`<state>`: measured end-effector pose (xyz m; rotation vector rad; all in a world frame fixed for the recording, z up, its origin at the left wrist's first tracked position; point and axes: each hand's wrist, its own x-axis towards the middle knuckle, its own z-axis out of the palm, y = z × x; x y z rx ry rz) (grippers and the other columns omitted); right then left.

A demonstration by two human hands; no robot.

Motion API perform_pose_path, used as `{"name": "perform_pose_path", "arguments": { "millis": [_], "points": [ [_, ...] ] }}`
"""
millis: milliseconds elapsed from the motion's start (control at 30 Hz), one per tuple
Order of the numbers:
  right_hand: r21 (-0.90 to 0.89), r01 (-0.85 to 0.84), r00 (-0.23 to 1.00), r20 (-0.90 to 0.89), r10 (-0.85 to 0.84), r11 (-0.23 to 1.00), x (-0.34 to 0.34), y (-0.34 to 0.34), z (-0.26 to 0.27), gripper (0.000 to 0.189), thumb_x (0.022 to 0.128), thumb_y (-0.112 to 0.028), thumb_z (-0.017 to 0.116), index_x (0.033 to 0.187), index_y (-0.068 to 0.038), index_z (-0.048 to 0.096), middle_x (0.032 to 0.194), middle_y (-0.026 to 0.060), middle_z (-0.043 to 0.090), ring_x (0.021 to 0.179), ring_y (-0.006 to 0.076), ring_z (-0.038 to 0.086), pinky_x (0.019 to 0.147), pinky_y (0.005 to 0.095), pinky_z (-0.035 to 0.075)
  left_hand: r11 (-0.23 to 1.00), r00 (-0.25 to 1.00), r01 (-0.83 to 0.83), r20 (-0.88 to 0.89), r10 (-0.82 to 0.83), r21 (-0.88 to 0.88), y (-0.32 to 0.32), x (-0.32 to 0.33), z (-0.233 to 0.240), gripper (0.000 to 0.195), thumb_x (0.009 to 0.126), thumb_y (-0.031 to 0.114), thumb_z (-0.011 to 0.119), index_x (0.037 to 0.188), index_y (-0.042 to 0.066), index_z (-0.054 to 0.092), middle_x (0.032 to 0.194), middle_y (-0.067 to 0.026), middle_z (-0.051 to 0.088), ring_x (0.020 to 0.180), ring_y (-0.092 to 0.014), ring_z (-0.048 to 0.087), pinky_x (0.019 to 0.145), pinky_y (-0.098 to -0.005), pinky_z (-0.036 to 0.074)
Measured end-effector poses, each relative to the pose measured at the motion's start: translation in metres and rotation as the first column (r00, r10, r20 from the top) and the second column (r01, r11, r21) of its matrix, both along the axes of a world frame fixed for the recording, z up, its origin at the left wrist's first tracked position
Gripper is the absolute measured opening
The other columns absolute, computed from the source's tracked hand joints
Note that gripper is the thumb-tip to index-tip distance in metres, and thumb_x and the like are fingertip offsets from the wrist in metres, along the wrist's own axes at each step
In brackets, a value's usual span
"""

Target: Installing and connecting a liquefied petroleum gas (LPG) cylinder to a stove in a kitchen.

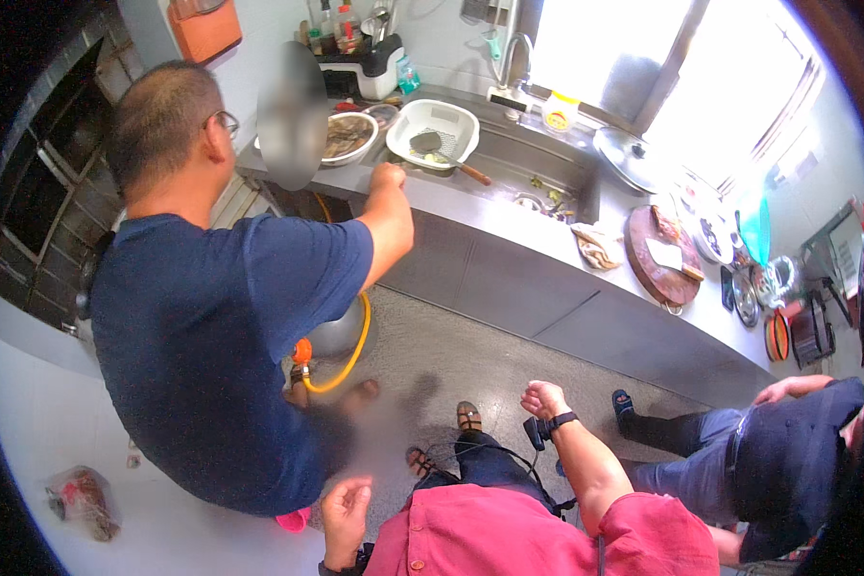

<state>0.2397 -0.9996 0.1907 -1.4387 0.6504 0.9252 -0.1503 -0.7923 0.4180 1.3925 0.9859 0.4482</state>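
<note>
My left hand (345,515) is raised at the bottom of the view, beside my red shirt, fingers loosely curled with nothing seen in them. Over the floor, my right hand (543,399) is held out with half-curled fingers, also holding nothing visible; a black device is strapped at that wrist. Both hands are apart from the metal counter (504,207). On it, a white plastic basket (468,126) at the sink holds a spatula with a wooden handle (473,173). Farther right, a cleaver (664,253) lies on a round wooden chopping board (644,248) near a piece of meat.
A co-worker in a blue T-shirt (187,345) stands at left, arm over the counter edge. Another person (785,453) stands at right. A gas cylinder (338,333) with a yellow hose (363,345) is below the counter. A cloth (595,246) and a glass lid (625,155) lie on the counter.
</note>
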Motion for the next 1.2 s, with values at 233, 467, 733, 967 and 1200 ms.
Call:
{"name": "perform_pose_path", "arguments": {
  "millis": [233, 467, 733, 967, 1200],
  "points": [
    [-0.020, 0.098, 0.995, 0.004, -0.098, 0.995, -0.009, -0.032, 0.018, 0.012, 0.086, -0.011, 0.061, 0.097, -0.007, 0.058, 0.088, 0.0092, 0.058, 0.081, 0.0267, 0.063, 0.075, 0.0440, 0.056, 0.994, 0.994, 0.109, 0.000, -0.109, -0.030, 0.005, 0.008, -0.012, 0.015, 0.090, 0.005, 0.062, 0.103, 0.000, 0.065, 0.099, -0.0066, 0.068, 0.091, -0.013, 0.062, 0.083, -0.0276, 0.049],
    [-0.008, 0.153, 0.988, -0.029, -0.153, 0.988, 0.036, -0.062, -0.005, 0.013, 0.085, -0.013, 0.062, 0.096, -0.008, 0.057, 0.085, 0.0073, 0.059, 0.077, 0.0248, 0.063, 0.073, 0.0439, 0.056, 0.996, 0.997, 0.077, -0.029, -0.076, 0.046, 0.000, 0.037, -0.011, 0.015, 0.088, 0.005, 0.064, 0.102, 0.001, 0.067, 0.099, -0.0073, 0.069, 0.090, -0.014, 0.063, 0.082, -0.0288, 0.050],
    [0.089, -0.041, 0.969, 0.247, 0.018, 0.995, 0.146, -0.052, 0.031, 0.018, 0.083, -0.008, 0.063, 0.100, -0.010, 0.059, 0.084, 0.0027, 0.058, 0.073, 0.0188, 0.060, 0.066, 0.0360, 0.055, 0.989, 0.994, 0.109, -0.013, -0.108, 0.100, -0.035, 0.109, -0.013, 0.012, 0.091, 0.005, 0.060, 0.102, 0.001, 0.065, 0.105, -0.0052, 0.067, 0.093, -0.010, 0.061, 0.082, -0.0255, 0.048],
    [-0.372, -0.101, 0.395, 0.836, 0.381, 0.923, 0.256, -0.014, 0.076, 0.047, 0.080, -0.013, 0.067, 0.124, -0.001, 0.054, 0.119, 0.0127, 0.058, 0.109, 0.0247, 0.055, 0.092, 0.0349, 0.045, 1.000, 0.996, 0.006, -0.084, -0.004, 0.013, -0.062, 0.146, 0.000, 0.014, 0.093, 0.008, 0.058, 0.105, 0.002, 0.063, 0.102, -0.0080, 0.067, 0.096, -0.016, 0.063, 0.085, -0.0306, 0.050],
    [-0.748, 0.077, 0.039, 0.662, 0.748, 0.659, 0.305, 0.031, 0.101, 0.063, 0.076, -0.030, 0.070, 0.133, -0.010, 0.051, 0.142, 0.0177, 0.038, 0.129, 0.0345, 0.037, 0.109, 0.0447, 0.027, 0.997, 0.994, -0.073, -0.073, 0.075, 0.027, -0.082, 0.161, -0.001, 0.013, 0.093, 0.006, 0.059, 0.104, 0.003, 0.064, 0.104, -0.0019, 0.066, 0.094, -0.008, 0.059, 0.083, -0.0234, 0.047]
  ]
}}
